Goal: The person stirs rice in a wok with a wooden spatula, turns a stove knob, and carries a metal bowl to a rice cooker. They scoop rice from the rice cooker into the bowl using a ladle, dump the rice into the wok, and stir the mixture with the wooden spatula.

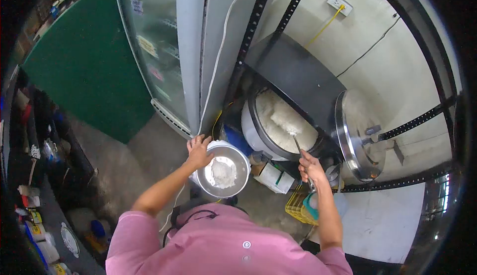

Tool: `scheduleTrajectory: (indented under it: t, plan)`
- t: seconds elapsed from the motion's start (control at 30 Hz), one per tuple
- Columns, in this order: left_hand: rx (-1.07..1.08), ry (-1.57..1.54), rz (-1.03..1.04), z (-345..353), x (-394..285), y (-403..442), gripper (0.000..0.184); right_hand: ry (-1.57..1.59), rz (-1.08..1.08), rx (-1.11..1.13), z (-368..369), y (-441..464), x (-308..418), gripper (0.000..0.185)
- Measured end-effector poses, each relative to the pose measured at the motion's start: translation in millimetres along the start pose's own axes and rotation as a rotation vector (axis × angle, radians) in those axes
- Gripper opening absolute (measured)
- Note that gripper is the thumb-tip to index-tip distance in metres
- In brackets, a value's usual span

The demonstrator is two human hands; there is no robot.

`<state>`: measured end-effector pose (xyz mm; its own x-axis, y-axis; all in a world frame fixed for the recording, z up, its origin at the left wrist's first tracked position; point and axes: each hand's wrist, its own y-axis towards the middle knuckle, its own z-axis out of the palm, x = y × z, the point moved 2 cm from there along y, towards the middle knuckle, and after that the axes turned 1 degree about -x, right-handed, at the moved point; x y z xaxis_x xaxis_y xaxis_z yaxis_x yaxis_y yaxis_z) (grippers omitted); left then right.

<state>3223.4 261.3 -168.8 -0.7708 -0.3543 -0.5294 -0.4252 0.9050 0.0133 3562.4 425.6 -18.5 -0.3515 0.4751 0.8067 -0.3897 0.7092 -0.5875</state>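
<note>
From here I see both bare arms reaching forward out of short pink sleeves. The left arm angles up and inward, its elbow bent outward, and the left hand (198,152) lies with its back up, fingers spread and slightly bent. The right arm extends farther to that side, forearm nearly straight ahead; the right hand (311,168) is closed in a grip, fingers curled and knuckles forward.
</note>
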Motion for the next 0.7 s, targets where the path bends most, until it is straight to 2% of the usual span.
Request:
scheduleTrajectory:
  t: [0.13, 0.27, 0.5, 0.6, 0.67, 0.7]
  plan:
    - [0.003, -0.020, -0.109, -3, 24, -26, 0.066, -0.105, -0.048, 0.018, 15, -55, 8, 0.055]
    - [0.025, -0.006, -0.223, -2, 49, -47, 0.065, -0.090, -0.014, 0.136, 24, -87, -16, 0.055]
    - [0.150, 0.003, -0.454, -6, 69, -96, 0.063, -0.119, 0.241, 0.321, 61, -78, -85, 0.060]
    - [0.166, 0.016, -0.502, -9, 77, -112, 0.064, -0.177, 0.211, 0.345, 75, -38, -147, 0.064]
    - [0.157, 0.034, -0.538, -15, 79, -121, 0.064, -0.579, -0.097, 0.229, 84, 1, -204, 0.066]
    - [0.169, 0.024, -0.560, -19, 80, -125, 0.064, -0.734, -0.169, 0.174, 93, 7, -212, 0.068]
